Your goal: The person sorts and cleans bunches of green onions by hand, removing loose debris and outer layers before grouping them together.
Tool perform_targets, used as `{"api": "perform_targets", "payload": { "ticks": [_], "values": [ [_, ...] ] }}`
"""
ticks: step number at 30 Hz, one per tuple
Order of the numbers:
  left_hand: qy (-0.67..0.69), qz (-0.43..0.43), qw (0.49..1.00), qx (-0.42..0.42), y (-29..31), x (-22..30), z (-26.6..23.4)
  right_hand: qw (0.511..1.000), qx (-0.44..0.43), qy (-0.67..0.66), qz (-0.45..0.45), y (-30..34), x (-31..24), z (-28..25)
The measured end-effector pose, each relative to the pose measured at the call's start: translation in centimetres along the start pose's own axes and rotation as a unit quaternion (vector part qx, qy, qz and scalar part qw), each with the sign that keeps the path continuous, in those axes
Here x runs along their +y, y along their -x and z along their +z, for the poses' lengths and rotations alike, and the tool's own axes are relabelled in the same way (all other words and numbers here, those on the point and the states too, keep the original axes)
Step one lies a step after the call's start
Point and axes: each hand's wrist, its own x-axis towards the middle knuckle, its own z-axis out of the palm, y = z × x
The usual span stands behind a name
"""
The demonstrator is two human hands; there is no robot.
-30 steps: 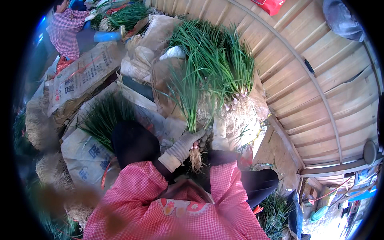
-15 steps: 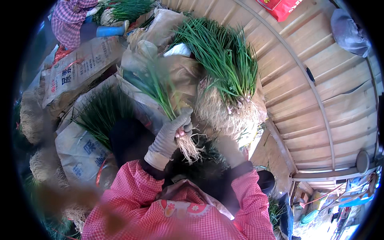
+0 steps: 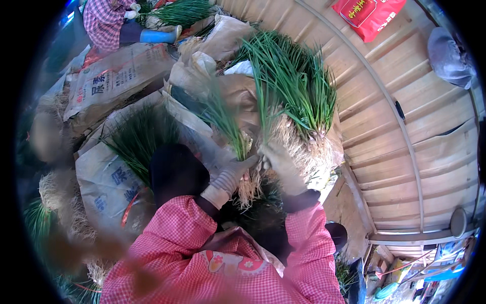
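My left hand (image 3: 229, 176), in a pale glove, is closed around a small bunch of spring onions (image 3: 234, 136). Their green leaves point up and away, and the pale roots hang below the fist. Just to its right, my gloved right hand (image 3: 282, 166) pinches a thin strand of spring onion (image 3: 264, 117), whose leaves rise blurred from the fingertips. The two hands nearly touch. Beyond the right hand lies a large heap of spring onions (image 3: 298, 83), with its mass of stringy roots toward me.
Another pile of spring onions (image 3: 139, 134) rests on a white woven sack (image 3: 101, 177) beside my dark knee. A printed sack (image 3: 119, 76) lies farther left. At the upper left sits a person (image 3: 106, 23) in blue boots. Ribbed sheeting (image 3: 385, 152) curves along the right, with a red bag (image 3: 367, 17) above.
My left hand with its bunch has shifted right and slightly down. My right hand has moved up and left beside it, now with a spring onion strand. The view has shifted a little.
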Motion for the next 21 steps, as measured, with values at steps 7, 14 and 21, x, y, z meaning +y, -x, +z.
{"api": "perform_targets", "payload": {
  "ticks": [7,14,21],
  "values": [
    [-0.151,0.026,0.988,-0.021,-1.2,-1.3,0.0,0.807,0.229,0.457,-0.296,-0.6,4.7,1.4],
    [0.052,0.042,0.995,-0.079,-2.3,-0.8,0.9,0.946,0.236,-0.215,-0.050,-0.4,3.8,2.5],
    [0.126,0.011,0.980,-0.156,3.0,0.9,-1.6,0.972,0.153,0.178,-0.004,0.4,13.4,-3.6]
  ]
}}
